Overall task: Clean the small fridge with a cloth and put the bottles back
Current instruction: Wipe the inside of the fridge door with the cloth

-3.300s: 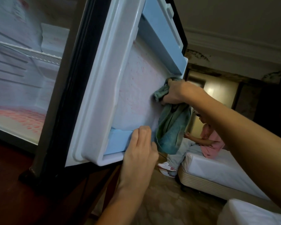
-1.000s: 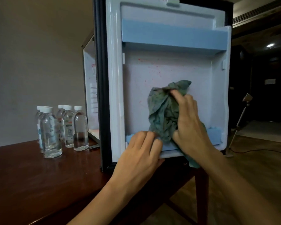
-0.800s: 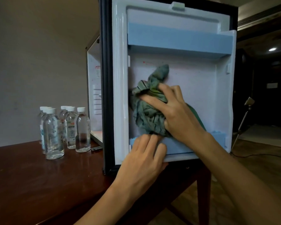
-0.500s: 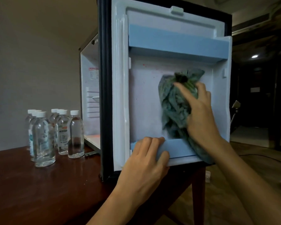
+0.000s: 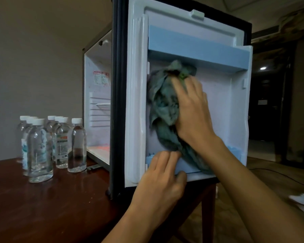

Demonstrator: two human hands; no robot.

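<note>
A crumpled grey-green cloth (image 5: pixel 165 106) was held against the white plastic inner face of the open door (image 5: pixel 223 109) of the small fridge. It lay towards the door's left side, just beneath the pale blue upper shelf (image 5: pixel 197 46). Its lower end was draped over the pale blue lower shelf rail (image 5: pixel 186 166).

The right hand (image 5: pixel 193 113) was laid over the cloth with the palm towards the door. Its fingers were nearly straight and slightly spread, pointing up and to the left, so the fabric was pressed to the panel rather than gripped. The right forearm was stretched in from the lower right of the view.

The left hand (image 5: pixel 161 179) was placed at the bottom of the door. Its fingers were curled over the top of the lower shelf rail and its thumb was set below it, so the rail was gripped. The left forearm was raised from the bottom centre of the view.

Past the door's left edge, the white interior of the fridge (image 5: pixel 98 102) was seen. Further left, a cluster of clear plastic water bottles (image 5: pixel 60 142) with white caps was stood upright on the dark polished wooden table (image 5: pixel 42 204), just beside the fridge.
</note>
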